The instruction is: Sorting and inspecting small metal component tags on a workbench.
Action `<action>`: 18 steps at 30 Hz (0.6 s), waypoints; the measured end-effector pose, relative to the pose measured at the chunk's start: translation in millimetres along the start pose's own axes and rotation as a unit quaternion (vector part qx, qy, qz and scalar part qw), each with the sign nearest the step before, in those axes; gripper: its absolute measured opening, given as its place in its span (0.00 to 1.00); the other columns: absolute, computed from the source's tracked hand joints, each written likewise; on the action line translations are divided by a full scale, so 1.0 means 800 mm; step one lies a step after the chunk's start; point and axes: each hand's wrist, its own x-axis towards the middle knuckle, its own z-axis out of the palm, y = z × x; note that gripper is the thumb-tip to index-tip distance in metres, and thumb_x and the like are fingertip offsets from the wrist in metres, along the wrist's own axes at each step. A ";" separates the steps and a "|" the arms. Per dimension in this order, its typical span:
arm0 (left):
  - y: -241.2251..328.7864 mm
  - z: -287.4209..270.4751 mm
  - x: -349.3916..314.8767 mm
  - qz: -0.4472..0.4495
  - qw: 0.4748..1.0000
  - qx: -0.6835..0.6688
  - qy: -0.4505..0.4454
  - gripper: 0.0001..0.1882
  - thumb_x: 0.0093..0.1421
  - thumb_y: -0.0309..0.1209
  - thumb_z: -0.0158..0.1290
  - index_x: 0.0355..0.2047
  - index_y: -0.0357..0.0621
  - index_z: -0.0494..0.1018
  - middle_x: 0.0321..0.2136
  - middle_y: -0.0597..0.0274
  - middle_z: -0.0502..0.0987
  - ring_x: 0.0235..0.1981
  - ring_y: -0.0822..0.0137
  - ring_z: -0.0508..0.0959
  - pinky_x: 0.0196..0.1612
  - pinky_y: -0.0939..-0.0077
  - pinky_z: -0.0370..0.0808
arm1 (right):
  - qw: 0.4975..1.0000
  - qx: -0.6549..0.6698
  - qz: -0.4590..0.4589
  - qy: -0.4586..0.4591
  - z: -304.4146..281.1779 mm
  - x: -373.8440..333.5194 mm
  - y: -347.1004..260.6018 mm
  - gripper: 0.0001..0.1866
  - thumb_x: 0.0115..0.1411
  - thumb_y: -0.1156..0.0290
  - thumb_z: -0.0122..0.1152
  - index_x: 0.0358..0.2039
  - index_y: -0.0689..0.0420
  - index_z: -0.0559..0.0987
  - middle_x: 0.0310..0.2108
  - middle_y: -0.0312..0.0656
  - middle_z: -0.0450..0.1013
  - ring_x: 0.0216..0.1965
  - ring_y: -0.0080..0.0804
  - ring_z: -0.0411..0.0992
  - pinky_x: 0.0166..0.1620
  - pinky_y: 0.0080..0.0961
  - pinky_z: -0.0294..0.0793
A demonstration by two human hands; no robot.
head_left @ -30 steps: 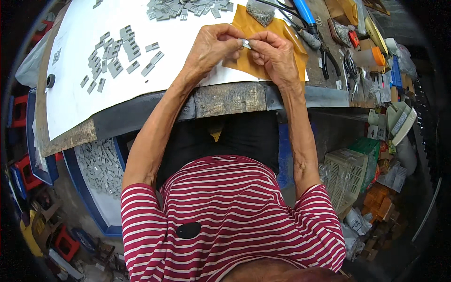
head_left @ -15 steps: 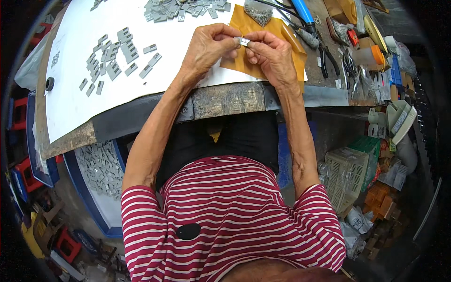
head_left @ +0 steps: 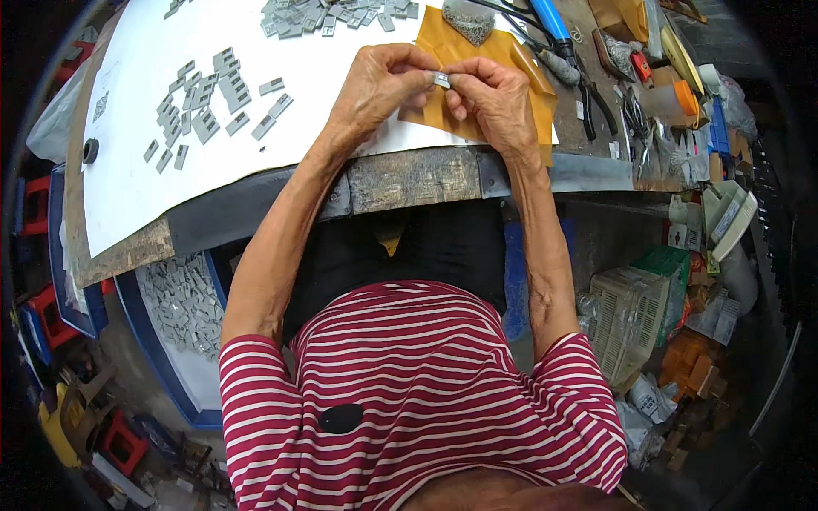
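Note:
Between my two hands, above a yellow-brown sheet (head_left: 520, 94), is a small grey rectangular piece (head_left: 441, 79). My left hand (head_left: 383, 85) pinches its left end between thumb and finger. The right end is gripped by the thumb and forefinger of my right hand (head_left: 494, 98). Fingertips cover much of the piece. Similar grey pieces (head_left: 204, 94) lie spread on the white sheet (head_left: 315, 94) to the left, and a denser heap of them (head_left: 319, 17) sits at the far side. Just beyond my hands, a heap of tiny metal parts (head_left: 469, 21) rests on the yellow-brown sheet.
Pliers (head_left: 596, 111), a blue-handled tool (head_left: 550, 17) and an orange-lidded container (head_left: 682, 100) crowd the bench's right side. Below the left edge stands a blue bin (head_left: 153, 358) filled with grey pieces. Crates (head_left: 626, 315) stand beneath on the right. A black ring (head_left: 90, 151) lies at far left.
The grey piece has tilted slightly and shifted a little between my fingertips. Both hands keep their hold in nearly the same place.

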 end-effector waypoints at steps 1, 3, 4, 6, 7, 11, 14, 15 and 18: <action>0.001 -0.001 0.000 -0.007 1.000 0.015 -0.008 0.08 0.52 0.25 0.50 0.33 0.36 0.74 0.20 0.62 0.74 0.20 0.76 0.73 0.26 0.86 0.72 | 1.000 0.000 0.000 0.000 0.000 0.000 -0.002 0.07 0.53 0.76 0.53 0.31 0.67 0.74 0.18 0.39 0.71 0.16 0.18 0.67 0.21 0.11 0.68; 0.001 -0.001 0.000 -0.014 0.999 0.029 -0.016 0.08 0.54 0.25 0.50 0.34 0.36 0.73 0.21 0.61 0.74 0.21 0.75 0.73 0.27 0.86 0.72 | 0.999 -0.036 -0.011 -0.002 0.001 -0.001 -0.005 0.06 0.54 0.76 0.52 0.30 0.67 0.74 0.17 0.38 0.70 0.16 0.18 0.67 0.20 0.12 0.67; 0.001 -0.001 0.000 -0.011 0.999 0.035 -0.021 0.08 0.54 0.25 0.50 0.34 0.36 0.73 0.21 0.62 0.74 0.21 0.76 0.73 0.27 0.85 0.72 | 0.999 -0.036 -0.011 -0.002 0.002 -0.001 -0.007 0.06 0.54 0.76 0.52 0.30 0.67 0.74 0.17 0.38 0.70 0.16 0.18 0.67 0.20 0.12 0.67; 0.000 -0.002 0.000 -0.010 0.999 0.040 -0.026 0.08 0.54 0.25 0.50 0.34 0.37 0.73 0.21 0.62 0.74 0.21 0.76 0.72 0.27 0.85 0.72 | 0.996 -0.082 -0.018 -0.008 0.004 -0.001 -0.011 0.06 0.54 0.76 0.52 0.30 0.67 0.73 0.17 0.38 0.70 0.15 0.18 0.66 0.19 0.12 0.66; -0.001 -0.002 0.000 -0.006 0.999 0.037 -0.029 0.08 0.54 0.25 0.50 0.34 0.37 0.73 0.21 0.62 0.74 0.21 0.76 0.72 0.27 0.85 0.72 | 0.996 -0.082 -0.018 -0.008 0.004 -0.002 -0.011 0.06 0.54 0.76 0.52 0.30 0.67 0.73 0.17 0.38 0.70 0.15 0.18 0.66 0.19 0.12 0.66; -0.006 -0.004 0.002 0.006 0.999 0.033 -0.039 0.08 0.54 0.25 0.50 0.34 0.38 0.74 0.21 0.63 0.74 0.20 0.76 0.72 0.27 0.85 0.72 | 0.997 -0.076 -0.026 -0.013 -0.001 0.001 -0.006 0.06 0.54 0.76 0.52 0.30 0.67 0.73 0.17 0.38 0.70 0.16 0.18 0.66 0.19 0.13 0.66; -0.004 -0.003 0.002 0.010 0.999 0.028 -0.030 0.08 0.54 0.26 0.50 0.34 0.38 0.74 0.21 0.63 0.74 0.21 0.76 0.72 0.27 0.85 0.72 | 0.999 -0.018 -0.026 -0.022 -0.005 0.001 0.003 0.07 0.55 0.76 0.52 0.31 0.67 0.73 0.18 0.39 0.71 0.17 0.18 0.67 0.20 0.13 0.68; -0.003 -0.004 0.002 0.010 0.999 0.029 -0.030 0.08 0.54 0.26 0.50 0.34 0.38 0.74 0.21 0.63 0.74 0.21 0.76 0.72 0.27 0.85 0.72 | 0.999 0.020 -0.027 -0.024 -0.005 0.001 0.004 0.08 0.56 0.76 0.53 0.32 0.68 0.74 0.18 0.39 0.71 0.17 0.19 0.68 0.21 0.13 0.69; -0.003 -0.004 0.001 0.006 0.999 0.027 -0.027 0.09 0.54 0.26 0.50 0.35 0.38 0.74 0.21 0.63 0.74 0.21 0.76 0.72 0.28 0.86 0.72 | 0.999 0.012 -0.035 -0.029 -0.005 0.001 0.005 0.09 0.56 0.75 0.53 0.34 0.68 0.74 0.20 0.40 0.72 0.18 0.20 0.69 0.23 0.13 0.71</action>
